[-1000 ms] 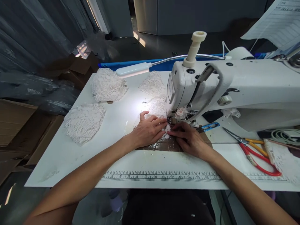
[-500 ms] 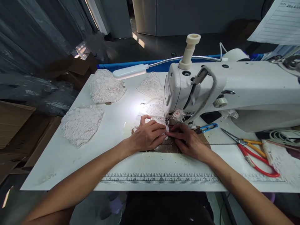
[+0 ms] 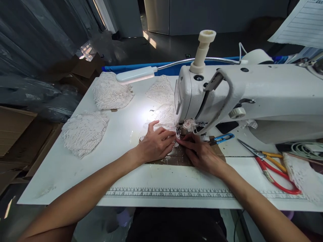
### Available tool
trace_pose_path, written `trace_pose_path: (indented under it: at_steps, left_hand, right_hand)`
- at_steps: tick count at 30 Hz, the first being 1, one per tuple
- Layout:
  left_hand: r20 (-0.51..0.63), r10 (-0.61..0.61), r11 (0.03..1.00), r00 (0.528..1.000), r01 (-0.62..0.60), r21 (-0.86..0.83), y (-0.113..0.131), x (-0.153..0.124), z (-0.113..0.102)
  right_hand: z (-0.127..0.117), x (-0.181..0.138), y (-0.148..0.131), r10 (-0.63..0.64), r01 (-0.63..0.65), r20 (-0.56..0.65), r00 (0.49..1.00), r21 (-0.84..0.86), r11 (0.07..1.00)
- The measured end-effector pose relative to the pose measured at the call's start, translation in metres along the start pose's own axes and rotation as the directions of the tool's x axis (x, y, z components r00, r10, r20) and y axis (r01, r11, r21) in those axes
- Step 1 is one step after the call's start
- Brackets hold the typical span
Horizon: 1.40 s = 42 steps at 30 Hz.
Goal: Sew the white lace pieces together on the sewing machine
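Observation:
Under the needle area of the white sewing machine (image 3: 184,97) lies a white lace piece (image 3: 164,116), lit by the lamp. My left hand (image 3: 157,143) rests palm down on its near part, fingers bent and closed on the lace, one finger raised on the far side. From the right, my right hand (image 3: 199,149) meets it at the lace edge beside the presser foot, index finger and thumb closed at the edge. The fingertips almost touch and partly hide the lace. Beneath both hands is a brown taped sheet (image 3: 181,159). A light fabric rosette (image 3: 189,123) sits on the machine head.
Two lace stacks (image 3: 85,132) lie on the left of the white table (image 3: 121,134), with another lace piece (image 3: 161,89) behind. Blue thread snips (image 3: 223,138) and red-handled scissors (image 3: 275,178) are to the right. A lamp (image 3: 136,75) hangs over the table. A ruler strip (image 3: 171,194) runs along the front.
The view has shifted slightly, so most things sit a little further left. Both hands stay on the lace at the presser foot; any movement of the lace is too small to tell.

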<state>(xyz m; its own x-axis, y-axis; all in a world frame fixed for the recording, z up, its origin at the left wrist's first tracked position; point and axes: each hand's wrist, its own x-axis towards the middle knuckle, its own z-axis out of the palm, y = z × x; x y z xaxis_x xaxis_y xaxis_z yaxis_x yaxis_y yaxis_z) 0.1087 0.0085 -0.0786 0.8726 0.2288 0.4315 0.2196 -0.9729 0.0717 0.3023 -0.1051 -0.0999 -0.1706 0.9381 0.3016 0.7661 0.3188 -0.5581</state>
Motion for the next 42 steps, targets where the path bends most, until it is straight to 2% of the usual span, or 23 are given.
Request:
trace_pose_path:
  at_steps: [7,14,17,22,24,26,31,33,36,42]
  left_hand:
    - [0.021,-0.019,0.999,1.0,0.018,0.051,-0.002,0.005,0.001]
    - [0.015,-0.071,0.995,0.997,0.07,0.066,0.004,0.004,0.003]
    - [0.007,-0.012,1.0,1.0,0.012,0.016,-0.002,0.004,-0.003]
    - [0.068,0.192,0.974,0.979,-0.181,-0.133,-0.016,0.005,-0.008]
    - [0.06,0.208,0.967,0.976,-0.197,-0.161,-0.017,0.005,-0.004]
    - [0.007,0.169,0.968,0.986,-0.165,-0.19,-0.016,0.006,0.002]
    - [-0.143,-0.076,0.946,0.987,0.026,-0.323,-0.013,0.008,0.005]
    - [-0.165,-0.119,0.936,0.979,0.055,-0.348,-0.013,0.008,0.004]
    - [-0.14,-0.083,0.938,0.987,0.03,-0.346,-0.012,0.008,0.004]
    - [0.014,0.071,0.972,0.997,-0.066,-0.225,-0.013,0.005,0.008]
  right_hand:
    - [0.001,0.001,-0.001,0.074,-0.075,-0.021,0.997,-0.052,0.996]
    - [-0.012,0.001,-0.004,0.134,-0.129,-0.059,0.989,0.083,0.988]
    - [-0.013,0.001,0.002,0.159,-0.149,-0.077,0.984,0.12,0.982]
    - [-0.012,0.002,0.002,0.197,-0.187,-0.114,0.974,0.097,0.978]
    - [-0.012,0.002,-0.003,0.183,-0.173,-0.133,0.974,0.083,0.981]
    - [-0.013,0.002,-0.007,0.16,-0.153,-0.119,0.98,0.068,0.986]
    - [-0.009,-0.001,-0.007,0.069,-0.071,-0.042,0.997,-0.044,0.996]
    - [-0.006,-0.001,-0.005,0.024,-0.027,-0.033,0.999,-0.098,0.995]
    - [-0.002,0.001,-0.004,-0.021,0.017,-0.021,1.0,-0.156,0.988]
    - [-0.003,0.001,-0.006,-0.049,0.048,-0.001,0.999,-0.158,0.986]
